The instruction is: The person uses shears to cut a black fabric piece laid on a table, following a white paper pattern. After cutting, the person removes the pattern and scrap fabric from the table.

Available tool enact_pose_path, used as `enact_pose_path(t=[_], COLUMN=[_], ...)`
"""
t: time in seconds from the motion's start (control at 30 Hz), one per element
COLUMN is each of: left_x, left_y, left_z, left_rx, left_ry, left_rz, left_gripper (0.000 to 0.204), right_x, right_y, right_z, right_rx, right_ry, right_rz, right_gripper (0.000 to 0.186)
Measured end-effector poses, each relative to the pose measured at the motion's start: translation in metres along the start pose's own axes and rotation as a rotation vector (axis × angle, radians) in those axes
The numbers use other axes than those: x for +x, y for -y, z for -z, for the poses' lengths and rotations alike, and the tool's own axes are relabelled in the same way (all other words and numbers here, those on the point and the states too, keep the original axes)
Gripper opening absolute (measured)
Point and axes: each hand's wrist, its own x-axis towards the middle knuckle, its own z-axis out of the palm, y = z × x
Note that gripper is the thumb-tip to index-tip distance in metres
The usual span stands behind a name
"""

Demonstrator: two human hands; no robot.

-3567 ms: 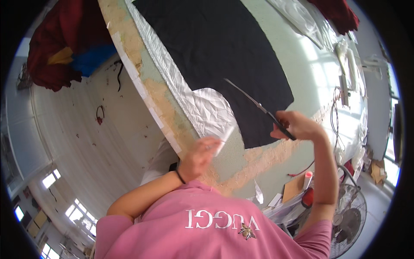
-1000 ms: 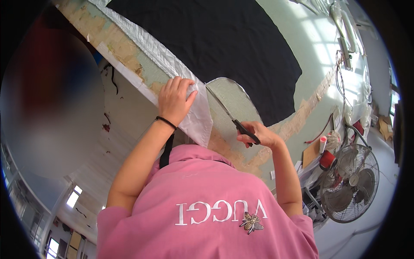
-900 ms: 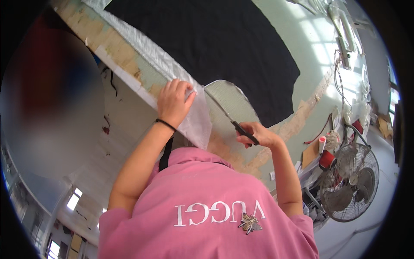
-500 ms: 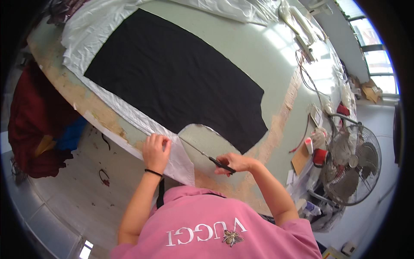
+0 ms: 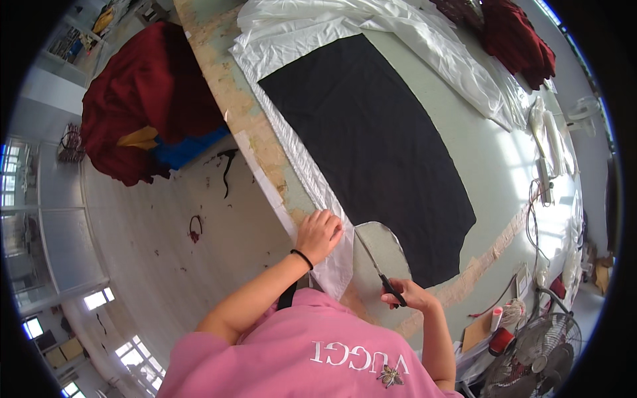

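Scissors (image 5: 384, 280) reach the notch's inner end

A few seconds ago, white cloth (image 5: 338, 262) filled the curved notch in the black panel (image 5: 371, 139); now we see bare table (image 5: 434, 123) there, and the scissors have left the panel's middle. We judge the white is being trimmed along that curve. Our right hand (image 5: 416, 296) grips the handles; our left hand (image 5: 319, 235) curls on the white cloth, pinching or pressing, we cannot tell. The panel lies flat on the table, dark and faintly wrinkled, edged by creased, shiny white.
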Motion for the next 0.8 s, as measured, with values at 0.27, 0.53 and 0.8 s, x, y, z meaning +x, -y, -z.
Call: enact_pose_path(t=[0.27,0.53,0.8], left_x=[-0.002,0.007,0.005], left_y=[-0.002,-0.007,-0.007], left_z=[-0.002,-0.002,0.002], left_rx=[0.009,-0.052,-0.037], left_ry=[-0.026,-0.021,-0.005], left_rz=[0.028,-0.012,0.016], left_gripper=[0.01,0.014,0.014], right_x=[-0.005,0.004,0.008], right_y=[0.011,0.007,0.012], right_z=[0.014,0.011,0.009], right_rx=[-0.035,-0.06,-0.057], right_ry=[0.111,-0.042,-0.075], right_rz=[0.021,0.038,0.023], right_gripper=[0.057,0.047,0.04])
